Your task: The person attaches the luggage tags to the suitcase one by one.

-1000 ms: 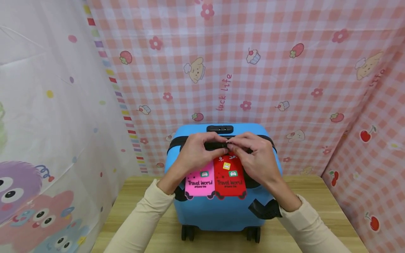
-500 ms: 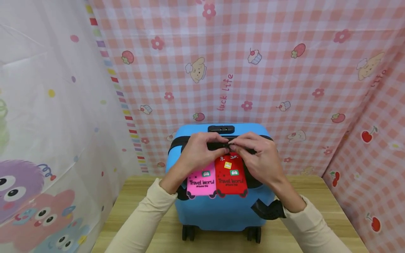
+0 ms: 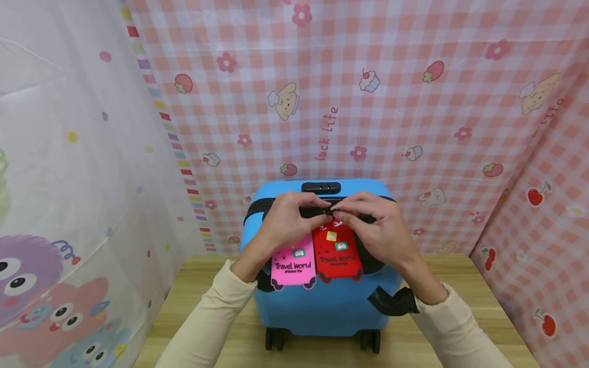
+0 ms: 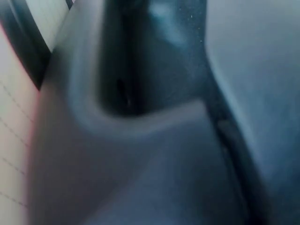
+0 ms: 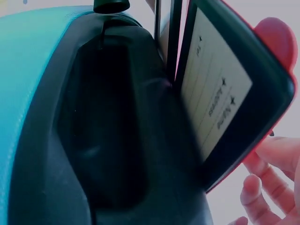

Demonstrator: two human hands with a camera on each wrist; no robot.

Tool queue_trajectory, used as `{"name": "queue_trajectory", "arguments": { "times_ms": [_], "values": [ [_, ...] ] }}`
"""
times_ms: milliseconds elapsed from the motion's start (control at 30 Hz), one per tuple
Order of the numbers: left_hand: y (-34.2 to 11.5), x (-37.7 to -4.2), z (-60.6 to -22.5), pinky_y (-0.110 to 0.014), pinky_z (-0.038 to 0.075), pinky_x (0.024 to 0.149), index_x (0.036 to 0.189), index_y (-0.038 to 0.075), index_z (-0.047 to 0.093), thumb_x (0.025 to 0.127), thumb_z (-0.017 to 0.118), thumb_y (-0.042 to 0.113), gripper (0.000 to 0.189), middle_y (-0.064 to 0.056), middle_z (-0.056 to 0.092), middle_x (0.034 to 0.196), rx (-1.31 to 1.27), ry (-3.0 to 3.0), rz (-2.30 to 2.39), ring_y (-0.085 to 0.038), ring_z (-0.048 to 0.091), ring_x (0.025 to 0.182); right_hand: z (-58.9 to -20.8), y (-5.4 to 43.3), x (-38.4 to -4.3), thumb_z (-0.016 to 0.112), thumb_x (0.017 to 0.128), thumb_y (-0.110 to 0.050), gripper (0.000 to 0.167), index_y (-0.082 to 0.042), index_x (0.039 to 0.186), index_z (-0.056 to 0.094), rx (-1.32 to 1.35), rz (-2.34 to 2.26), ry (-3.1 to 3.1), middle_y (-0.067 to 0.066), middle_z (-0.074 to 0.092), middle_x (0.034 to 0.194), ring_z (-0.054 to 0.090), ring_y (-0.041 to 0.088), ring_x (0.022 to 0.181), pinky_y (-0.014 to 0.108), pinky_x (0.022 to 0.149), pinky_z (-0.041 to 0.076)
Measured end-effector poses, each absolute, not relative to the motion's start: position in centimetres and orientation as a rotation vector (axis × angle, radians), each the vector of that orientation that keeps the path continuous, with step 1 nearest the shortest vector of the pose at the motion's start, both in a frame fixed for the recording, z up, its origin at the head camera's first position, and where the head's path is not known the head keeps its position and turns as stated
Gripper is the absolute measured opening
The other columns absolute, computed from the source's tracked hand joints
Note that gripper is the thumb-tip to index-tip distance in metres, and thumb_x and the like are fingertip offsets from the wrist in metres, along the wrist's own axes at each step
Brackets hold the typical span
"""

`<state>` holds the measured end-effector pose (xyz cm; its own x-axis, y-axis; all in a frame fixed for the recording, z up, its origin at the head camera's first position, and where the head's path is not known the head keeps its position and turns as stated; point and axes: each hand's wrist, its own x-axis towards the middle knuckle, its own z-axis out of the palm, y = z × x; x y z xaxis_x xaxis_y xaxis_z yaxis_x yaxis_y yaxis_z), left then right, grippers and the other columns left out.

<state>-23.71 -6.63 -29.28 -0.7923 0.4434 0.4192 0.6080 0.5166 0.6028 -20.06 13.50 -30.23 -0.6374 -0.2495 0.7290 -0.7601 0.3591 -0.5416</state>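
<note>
A blue suitcase (image 3: 322, 306) stands upright, with a pink luggage tag (image 3: 293, 273) and a red luggage tag (image 3: 339, 258) side by side against it. Both read "Travel World". My left hand (image 3: 291, 220) and right hand (image 3: 379, 227) meet fingertip to fingertip at the black handle (image 3: 315, 210). There they pinch the thin dark strap of the red tag, mostly hidden by the fingers. In the right wrist view, the red tag's back shows a lined white card (image 5: 215, 89) beside the dark handle recess (image 5: 103, 131), with fingers (image 5: 274, 183) at lower right.
A black combination lock (image 3: 320, 188) sits on the suitcase top, and black wheels (image 3: 274, 338) rest on the wooden table (image 3: 193, 306). Pink checked cloth (image 3: 368, 117) hangs close behind. White printed cloth (image 3: 92, 179) hangs at the left. A black band (image 3: 393, 300) is by my right wrist.
The red tag has swung a little to the right and up at its lower end, now tilted away from the pink one. Both hands keep their place at the handle.
</note>
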Motion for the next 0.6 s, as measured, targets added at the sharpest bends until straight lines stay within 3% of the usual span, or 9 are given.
{"name": "queue_trajectory", "arguments": {
  "times_ms": [333, 600],
  "values": [
    [-6.8, -23.6, -29.4, -0.031, 0.051, 0.085, 0.107, 0.017, 0.076, 0.088, 0.077, 0.024, 0.021, 0.004, 0.074, 0.105, -0.875, -2.537, -1.132, -0.012, 0.065, 0.097, -30.0, 13.6, -21.1, 0.063, 0.098, -0.014, 0.016, -0.007, 0.110, 0.070, 0.733, 1.492, -2.288, 0.006, 0.070, 0.096, 0.063, 0.019, 0.077, 0.026, 0.068, 0.053],
    [-6.6, -23.5, -29.4, -0.030, 0.050, 0.081, 0.105, 0.018, 0.075, 0.088, 0.076, 0.024, 0.018, 0.004, 0.075, 0.105, -0.865, -2.539, -1.118, -0.012, 0.065, 0.093, -30.3, 13.7, -21.5, 0.059, 0.100, -0.012, 0.013, -0.007, 0.110, 0.064, 0.742, 1.525, -2.278, 0.008, 0.060, 0.075, 0.052, 0.020, 0.064, 0.026, 0.057, 0.040]
  ]
}}
